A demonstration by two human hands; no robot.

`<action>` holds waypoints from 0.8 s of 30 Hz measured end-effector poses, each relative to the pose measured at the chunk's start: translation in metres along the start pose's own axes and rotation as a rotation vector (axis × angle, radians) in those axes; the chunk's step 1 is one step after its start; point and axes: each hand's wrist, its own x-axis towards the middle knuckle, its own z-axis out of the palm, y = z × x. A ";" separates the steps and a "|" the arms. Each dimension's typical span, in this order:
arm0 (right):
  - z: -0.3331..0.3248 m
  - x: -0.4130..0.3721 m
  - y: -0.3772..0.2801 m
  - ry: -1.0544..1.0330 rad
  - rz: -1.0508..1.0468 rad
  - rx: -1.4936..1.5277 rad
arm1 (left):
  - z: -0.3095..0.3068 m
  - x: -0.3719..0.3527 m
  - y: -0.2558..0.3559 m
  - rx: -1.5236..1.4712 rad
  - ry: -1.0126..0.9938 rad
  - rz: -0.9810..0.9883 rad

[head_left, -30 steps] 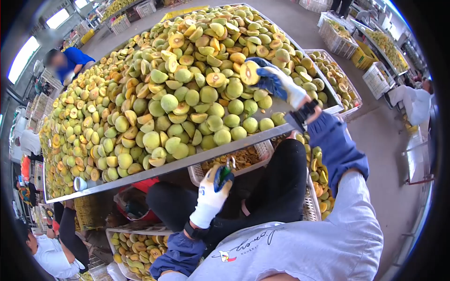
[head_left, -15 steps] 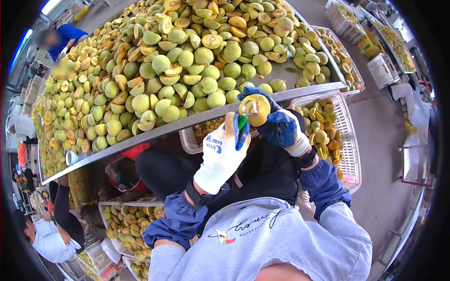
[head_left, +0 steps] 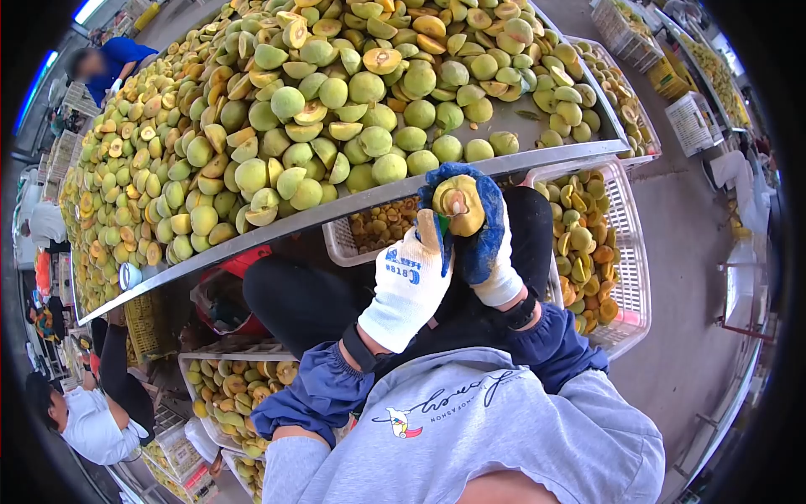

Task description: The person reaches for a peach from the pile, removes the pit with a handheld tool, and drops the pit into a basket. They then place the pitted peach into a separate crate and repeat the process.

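My left hand (head_left: 411, 273), in a white and blue glove, is closed on a small green-handled tool (head_left: 443, 224); its working end is hidden at the fruit. My right hand (head_left: 492, 248), in a similar glove, is wrapped round a cut yellow-green fruit (head_left: 459, 204), with its opened face and pale brown centre showing. Both hands meet at the fruit, just below the metal rim (head_left: 353, 199) of a table heaped with whole and halved fruit (head_left: 285, 102).
Crates of fruit stand at the right (head_left: 631, 260), under the rim (head_left: 340, 244) and lower left (head_left: 197, 401). A red container (head_left: 243, 262) is under the table. One person (head_left: 101, 428) is at lower left, another in blue (head_left: 117, 60) at upper left.
My right hand has moved left and turned, tilting the fruit so its centre shows differently. My left hand has shifted slightly right, and the two hands are closer together.
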 end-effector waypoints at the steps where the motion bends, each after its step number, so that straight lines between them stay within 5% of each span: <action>1: 0.004 -0.001 0.001 0.036 -0.001 0.058 | 0.000 0.001 0.000 0.000 0.000 0.000; 10: 0.001 -0.005 -0.002 0.015 0.016 -0.007 | -0.002 -0.005 -0.003 0.069 -0.097 0.028; 12: -0.004 0.000 -0.003 -0.005 0.052 -0.163 | -0.002 -0.007 -0.007 -0.022 -0.082 0.080; 14: -0.003 -0.001 -0.018 -0.180 -0.308 -0.859 | -0.004 -0.011 -0.014 -0.047 -0.132 0.107; 15: -0.013 0.008 -0.021 -0.279 -0.151 -0.687 | -0.004 -0.013 -0.017 -0.073 -0.176 0.136; 16: -0.015 0.012 -0.020 -0.133 0.326 -0.219 | -0.002 -0.015 -0.021 -0.071 -0.179 0.138; 19: -0.013 0.008 -0.012 -0.112 0.307 -0.206 | 0.000 -0.017 -0.025 -0.081 -0.177 0.118; 21: -0.013 0.005 -0.005 -0.131 -0.051 -0.681 | 0.001 -0.016 -0.019 -0.139 -0.220 0.042; 22: -0.013 0.004 0.002 -0.129 -0.049 -0.682 | 0.003 -0.016 -0.016 -0.194 -0.265 -0.031; 24: -0.004 0.000 0.014 0.223 0.075 -0.037 | 0.014 -0.020 -0.020 -0.248 -0.275 -0.072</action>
